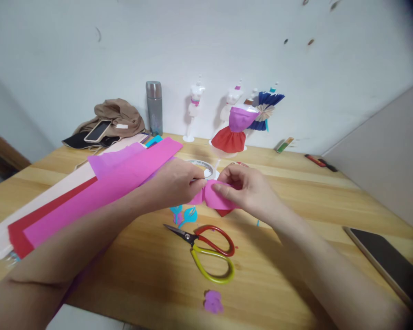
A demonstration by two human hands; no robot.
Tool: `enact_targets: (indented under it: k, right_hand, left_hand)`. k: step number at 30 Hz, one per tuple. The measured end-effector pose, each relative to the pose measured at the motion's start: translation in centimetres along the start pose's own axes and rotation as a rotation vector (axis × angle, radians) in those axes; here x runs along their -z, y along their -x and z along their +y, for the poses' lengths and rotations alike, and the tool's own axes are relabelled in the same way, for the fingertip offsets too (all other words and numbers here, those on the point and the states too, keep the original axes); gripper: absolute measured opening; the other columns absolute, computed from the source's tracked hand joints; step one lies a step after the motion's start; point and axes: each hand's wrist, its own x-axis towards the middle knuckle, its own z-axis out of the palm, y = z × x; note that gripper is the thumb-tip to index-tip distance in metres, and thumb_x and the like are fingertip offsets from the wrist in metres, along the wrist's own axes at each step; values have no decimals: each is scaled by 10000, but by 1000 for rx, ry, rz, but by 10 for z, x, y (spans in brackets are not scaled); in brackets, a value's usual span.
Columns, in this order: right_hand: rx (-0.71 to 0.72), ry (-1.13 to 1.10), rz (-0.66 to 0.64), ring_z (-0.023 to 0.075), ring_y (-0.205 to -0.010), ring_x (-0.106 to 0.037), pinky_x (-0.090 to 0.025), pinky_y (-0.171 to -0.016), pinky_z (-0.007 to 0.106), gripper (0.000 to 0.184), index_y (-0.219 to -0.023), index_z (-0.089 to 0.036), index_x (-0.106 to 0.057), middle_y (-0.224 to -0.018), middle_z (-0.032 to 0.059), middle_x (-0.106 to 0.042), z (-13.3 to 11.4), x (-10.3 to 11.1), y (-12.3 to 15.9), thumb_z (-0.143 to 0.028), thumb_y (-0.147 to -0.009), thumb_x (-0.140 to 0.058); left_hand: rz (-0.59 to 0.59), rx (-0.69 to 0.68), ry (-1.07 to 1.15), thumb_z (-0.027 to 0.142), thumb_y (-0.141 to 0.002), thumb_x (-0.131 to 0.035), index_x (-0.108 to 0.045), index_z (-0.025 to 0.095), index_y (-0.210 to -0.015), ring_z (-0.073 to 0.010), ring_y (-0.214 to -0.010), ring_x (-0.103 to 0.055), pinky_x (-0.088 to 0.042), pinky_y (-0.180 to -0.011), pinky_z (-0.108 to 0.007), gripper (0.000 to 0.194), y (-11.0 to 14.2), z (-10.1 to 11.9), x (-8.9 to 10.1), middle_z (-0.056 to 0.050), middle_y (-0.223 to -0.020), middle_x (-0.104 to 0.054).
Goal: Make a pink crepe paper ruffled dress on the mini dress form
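Observation:
Between my two hands is a bright pink piece of paper (220, 196), held a little above the table. My left hand (174, 181) pinches its left side. On the right side, my right hand (246, 185) grips it between thumb and fingers. A roll of tape (211, 170) lies just behind them. Below the hands are blue leaf-shaped cutouts (190, 215) and a bit of red paper (225, 212). Scissors (192, 237) with one red and one yellow handle lie in front. A purple flower-like cutout (213, 301) is nearer the table edge.
Long pink (103, 192) and red (55, 206) paper sheets lie at left. Behind stand a grey flask (154, 110), small mannequins with paper dresses (228, 141), and a brown cloth (119, 114) with a phone (98, 130). A dark tablet-like device (385, 261) lies at right.

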Motion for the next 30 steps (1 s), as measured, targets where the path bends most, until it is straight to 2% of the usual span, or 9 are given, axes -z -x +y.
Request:
enact_targets:
  k: [6,9,14,21,25,30]
  right_hand:
    - [93,62,27,167,-559,-495,-375,-522,313,194,-594,-228,-521,-585,19,-576,-4,-2,1,-234,-747,-640]
    - [109,19,39,165,-554,-488,-375,-518,312,187,-609,-233,-528,-586,17,-570,-8,-4,3,-254,-760,-635]
    - [156,-31,-28,154,-551,-465,-360,-519,302,194,-629,-229,-540,-583,9,-535,-14,-4,7,-292,-798,-608]
    - [100,-71,14,169,-556,-507,-391,-527,318,175,-646,-233,-578,-597,18,-577,-10,-6,6,-300,-792,-648]
    - [147,-97,-8,195,-622,-566,-437,-585,343,130,-685,-238,-631,-668,31,-634,-7,-8,6,-295,-800,-656]
    - [99,-125,3,206,-623,-569,-441,-574,351,159,-699,-247,-664,-688,42,-657,-5,-5,3,-381,-781,-684]
  left_hand:
    - [-40,8,17,169,-822,-429,-322,174,-578,-101,-588,-320,-227,-577,-284,266,0,0,3,42,-567,-333]
    - [-27,-1,22,158,-812,-421,-300,177,-574,-102,-588,-306,-227,-578,-285,268,-1,0,2,45,-562,-298]
    - [-15,-30,22,166,-818,-430,-300,179,-567,-103,-596,-328,-242,-579,-281,283,0,-2,-1,43,-567,-322]
    - [9,-13,-3,174,-824,-436,-299,178,-567,-102,-561,-278,-199,-567,-297,291,-1,-3,-2,43,-549,-287]
    - [-12,-13,-1,181,-827,-439,-302,176,-572,-101,-563,-286,-192,-571,-299,289,-1,-3,-2,41,-554,-289]
    - [11,-24,17,143,-805,-431,-287,180,-567,-99,-550,-275,-189,-563,-298,281,-2,-2,-2,44,-548,-275]
